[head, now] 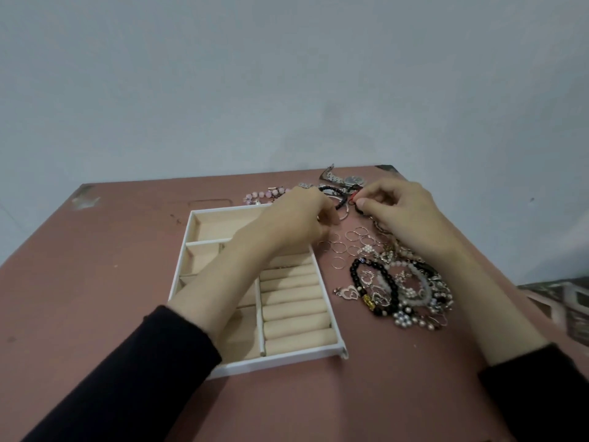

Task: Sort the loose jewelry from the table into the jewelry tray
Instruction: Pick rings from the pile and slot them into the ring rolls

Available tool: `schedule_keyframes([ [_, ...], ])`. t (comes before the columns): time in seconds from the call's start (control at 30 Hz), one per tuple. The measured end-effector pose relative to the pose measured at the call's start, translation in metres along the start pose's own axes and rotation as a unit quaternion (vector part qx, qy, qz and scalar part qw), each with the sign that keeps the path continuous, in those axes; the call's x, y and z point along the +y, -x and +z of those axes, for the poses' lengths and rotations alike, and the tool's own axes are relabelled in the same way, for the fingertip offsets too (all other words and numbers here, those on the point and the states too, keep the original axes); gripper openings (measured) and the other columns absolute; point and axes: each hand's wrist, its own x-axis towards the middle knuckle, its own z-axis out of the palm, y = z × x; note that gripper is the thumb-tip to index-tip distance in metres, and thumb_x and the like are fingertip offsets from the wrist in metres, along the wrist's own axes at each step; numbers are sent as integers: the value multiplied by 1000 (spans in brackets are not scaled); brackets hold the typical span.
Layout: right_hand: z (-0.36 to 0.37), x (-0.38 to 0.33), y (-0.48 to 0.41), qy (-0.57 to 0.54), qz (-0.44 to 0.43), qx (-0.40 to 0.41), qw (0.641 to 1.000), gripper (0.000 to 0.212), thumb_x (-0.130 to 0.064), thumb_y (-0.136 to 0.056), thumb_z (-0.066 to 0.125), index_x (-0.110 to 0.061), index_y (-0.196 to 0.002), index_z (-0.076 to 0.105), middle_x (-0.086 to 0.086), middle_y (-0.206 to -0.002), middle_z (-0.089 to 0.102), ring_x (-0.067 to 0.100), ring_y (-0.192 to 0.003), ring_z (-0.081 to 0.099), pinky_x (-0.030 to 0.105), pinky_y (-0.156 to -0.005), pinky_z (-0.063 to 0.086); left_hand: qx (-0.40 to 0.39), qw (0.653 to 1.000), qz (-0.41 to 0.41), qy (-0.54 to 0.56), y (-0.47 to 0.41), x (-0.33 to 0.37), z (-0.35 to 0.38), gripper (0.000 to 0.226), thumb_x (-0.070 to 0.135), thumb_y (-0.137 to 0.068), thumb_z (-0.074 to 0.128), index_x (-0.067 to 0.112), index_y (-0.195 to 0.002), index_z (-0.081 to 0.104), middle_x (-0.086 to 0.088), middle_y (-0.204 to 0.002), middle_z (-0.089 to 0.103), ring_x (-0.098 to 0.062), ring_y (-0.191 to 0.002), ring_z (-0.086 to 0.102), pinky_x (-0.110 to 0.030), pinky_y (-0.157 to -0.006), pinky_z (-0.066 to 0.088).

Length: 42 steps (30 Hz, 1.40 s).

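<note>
A white jewelry tray point(188, 250) with beige lining, open compartments and ring rolls lies on the pinkish table. My left hand point(296, 218) reaches across its far right corner, fingers curled near a black beaded bracelet point(339, 200); whether it grips the bracelet I cannot tell. My right hand point(401, 208) pinches a small red and black piece point(354, 199) at that bracelet's end. Several thin rings point(350, 242) lie between my hands. A heap of bracelets, pendants and beads point(401, 288) sits right of the tray.
A metal watch point(345, 178) and a pink bead bracelet point(261, 196) lie near the table's far edge point(223, 175), against a grey wall. The table's right edge runs close to the heap, with patterned floor point(561, 301) beyond.
</note>
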Motion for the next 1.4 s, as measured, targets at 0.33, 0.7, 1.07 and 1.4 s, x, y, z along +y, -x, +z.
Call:
schedule_keyframes([
  [0.33, 0, -7, 2, 16, -10, -15, 1000, 7, -15, -85, 64, -20, -83, 69, 1, -71, 63, 4, -58, 50, 5, -51, 38, -82, 996, -7, 15, -20, -5, 1, 23, 23, -75, 75, 16, -97, 71, 10, -71, 59, -9, -78, 58, -23, -74, 45],
  [0.7, -1, -4, 1, 14, 1, -18, 1000, 6, -15, -83, 66, -19, -83, 71, 8, -78, 68, 7, -62, 54, 12, -55, 41, -80, 997, -6, 1, -27, 0, 1, 15, 19, -72, 77, 19, -78, 63, 8, -71, 60, -11, -71, 53, -21, -59, 38],
  [1.07, 2, -3, 8, 176, -21, -181, 967, 19, -35, -69, 80, -25, -84, 71, -7, -75, 61, 4, -69, 56, 21, -65, 43, 65, 993, -20, 100, 0, -12, -9, 12, 15, -71, 78, 15, -80, 70, 12, -61, 55, 13, -48, 47, -3, -50, 33],
  [1.4, 10, -4, 8, 162, -3, -202, 966, 14, -27, -74, 77, -16, -76, 69, 3, -68, 63, 9, -58, 51, 18, -51, 36, 73, 991, -26, 107, 10, -8, -18, 10, 19, -72, 78, 17, -79, 70, 10, -63, 56, 14, -48, 46, -3, -49, 33],
])
